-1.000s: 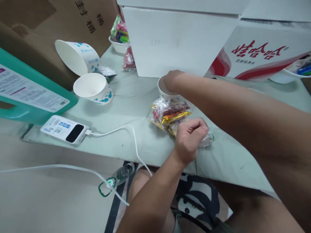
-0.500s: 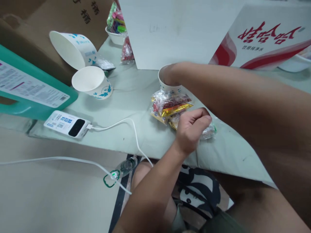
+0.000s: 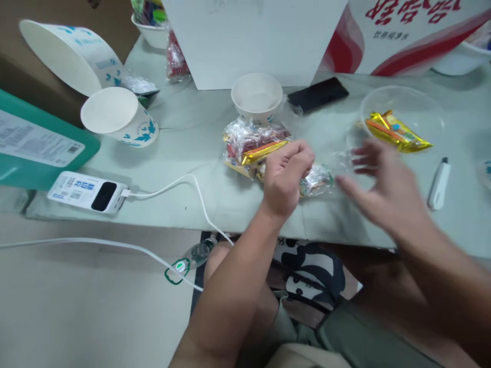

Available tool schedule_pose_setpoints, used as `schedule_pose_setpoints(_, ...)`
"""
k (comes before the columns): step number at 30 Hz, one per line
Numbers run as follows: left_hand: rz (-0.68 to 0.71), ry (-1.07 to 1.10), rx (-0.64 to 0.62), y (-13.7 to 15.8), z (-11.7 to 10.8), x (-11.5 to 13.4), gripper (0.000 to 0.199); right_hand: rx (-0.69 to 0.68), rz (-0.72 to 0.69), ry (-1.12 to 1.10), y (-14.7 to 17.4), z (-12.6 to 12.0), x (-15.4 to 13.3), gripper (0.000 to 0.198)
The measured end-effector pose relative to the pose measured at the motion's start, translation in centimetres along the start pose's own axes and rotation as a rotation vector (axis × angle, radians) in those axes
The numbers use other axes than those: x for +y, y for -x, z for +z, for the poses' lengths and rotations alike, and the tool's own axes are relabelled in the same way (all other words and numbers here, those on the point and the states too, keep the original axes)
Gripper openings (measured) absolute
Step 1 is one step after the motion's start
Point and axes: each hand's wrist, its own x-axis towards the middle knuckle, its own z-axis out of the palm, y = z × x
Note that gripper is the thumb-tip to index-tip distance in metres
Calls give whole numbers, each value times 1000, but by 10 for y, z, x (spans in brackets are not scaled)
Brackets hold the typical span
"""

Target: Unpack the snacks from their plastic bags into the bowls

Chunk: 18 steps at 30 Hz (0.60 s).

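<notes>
My left hand (image 3: 288, 171) is closed in a fist over a heap of shiny wrapped snack packets (image 3: 255, 143), yellow, red and clear; what it grips, if anything, is hidden. Behind the packets stands a white paper bowl (image 3: 256, 97). My right hand (image 3: 387, 186), somewhat blurred, has its fingers spread and nothing visible in it. It hovers just in front of a clear round bowl (image 3: 429, 110) holding yellow packets (image 3: 399, 130). A bit of clear plastic (image 3: 341, 161) lies between the two hands.
A dark phone (image 3: 318, 95) and a white cutter (image 3: 439, 185) lie on the table. To the left are paper bowls (image 3: 140, 128), a green jug (image 3: 42, 145) and a cabled power bank (image 3: 86, 191). Large white cartons (image 3: 253, 36) stand at the back.
My right hand has come out of the white paper bowl and moved right, toward the clear bowl. My left hand stays closed over the packets. The view has shifted.
</notes>
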Motion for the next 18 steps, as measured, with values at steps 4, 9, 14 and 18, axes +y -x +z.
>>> schedule_pose_setpoints(4, 4, -89, -4, -2, 7, -17, 50, -48, 48, -48, 29, 56, 21, 61)
schedule_pose_setpoints(9, 133, -257, -75, 2, 18, -30, 49, -101, 52, -112, 19, 49, 27, 42)
schedule_pose_setpoints(14, 206, -507, -121, 5, 24, -33, 40, 31, -108, -138, 40, 19, 67, 26)
schedule_pose_setpoints(18, 2, -626, -248, 5, 30, -48, 31, 41, -114, -151, 55, 9, 80, 21)
